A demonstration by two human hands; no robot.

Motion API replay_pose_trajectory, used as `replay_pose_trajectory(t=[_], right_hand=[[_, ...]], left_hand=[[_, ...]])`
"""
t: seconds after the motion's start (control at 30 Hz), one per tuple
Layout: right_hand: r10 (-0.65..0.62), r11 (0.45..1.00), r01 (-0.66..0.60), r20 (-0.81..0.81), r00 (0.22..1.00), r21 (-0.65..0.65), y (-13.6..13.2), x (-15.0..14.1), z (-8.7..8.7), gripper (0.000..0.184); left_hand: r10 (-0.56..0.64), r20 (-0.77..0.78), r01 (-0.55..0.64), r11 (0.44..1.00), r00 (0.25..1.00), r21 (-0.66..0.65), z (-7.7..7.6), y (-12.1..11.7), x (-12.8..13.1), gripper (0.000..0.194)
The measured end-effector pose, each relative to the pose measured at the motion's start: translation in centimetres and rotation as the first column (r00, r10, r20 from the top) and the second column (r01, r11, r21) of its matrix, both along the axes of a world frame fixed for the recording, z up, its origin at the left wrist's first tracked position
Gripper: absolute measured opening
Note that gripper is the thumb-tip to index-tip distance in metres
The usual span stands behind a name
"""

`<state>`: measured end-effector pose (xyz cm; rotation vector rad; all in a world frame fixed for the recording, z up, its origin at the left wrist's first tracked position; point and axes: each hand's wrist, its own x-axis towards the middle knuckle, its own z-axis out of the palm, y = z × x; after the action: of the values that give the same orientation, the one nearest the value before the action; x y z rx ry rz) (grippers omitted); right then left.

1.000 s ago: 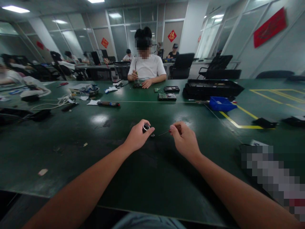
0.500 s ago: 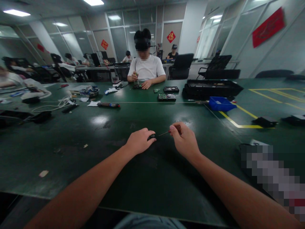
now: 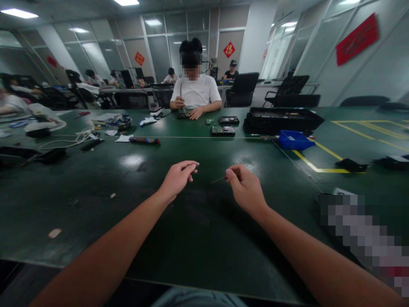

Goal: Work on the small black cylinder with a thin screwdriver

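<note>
My left hand (image 3: 179,177) is raised above the green table, left of centre. Its thumb and fingers are closed together. Only a tiny dark bit shows at the fingertips, too small to name. In my right hand (image 3: 246,185) is a thin screwdriver (image 3: 218,181), pinched between thumb and fingers. The metal shaft points left toward my left hand, with a gap between them. A bit of red shows where the shaft meets the grip; the rest of the handle is covered by the fingers.
Across the green table (image 3: 179,243) a person (image 3: 196,91) works on a small device. Circuit-board devices (image 3: 223,130), a black tray (image 3: 284,120) and a blue bin (image 3: 295,140) lie at the far side. A pen-like electric screwdriver (image 3: 144,140) and cables (image 3: 75,138) lie left.
My left hand has turned and moved slightly up and left, away from the screwdriver tip. The small black part seen in its fingers earlier is mostly hidden. My right hand is almost still.
</note>
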<state>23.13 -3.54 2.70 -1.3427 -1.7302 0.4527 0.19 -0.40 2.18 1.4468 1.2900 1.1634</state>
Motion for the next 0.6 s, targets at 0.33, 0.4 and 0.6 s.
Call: replay_pose_trajectory(t=[0.33, 0.4, 0.6], right_hand=[[0.021, 1.000, -0.021, -0.002, 1.000, -0.023, -0.3, -0.1, 0.4, 0.023], [0.015, 1.000, -0.015, 0.000, 1.000, -0.024, -0.3, -0.2, 0.5, 0.024], [0.018, 1.000, -0.018, -0.005, 1.000, -0.023, -0.2, -0.2, 0.3, 0.023]], left_hand=[[0.211, 0.487, -0.091, 0.962, 0.847, -0.258, 3.1, 0.6, -6.8, 0.021], [0.268, 0.502, -0.147, 0.952, 0.822, -0.268, 3.4, 0.6, -9.4, 0.019], [0.526, 0.449, -0.466, 0.850, 0.722, -0.246, 3.6, -0.1, -18.9, 0.018]])
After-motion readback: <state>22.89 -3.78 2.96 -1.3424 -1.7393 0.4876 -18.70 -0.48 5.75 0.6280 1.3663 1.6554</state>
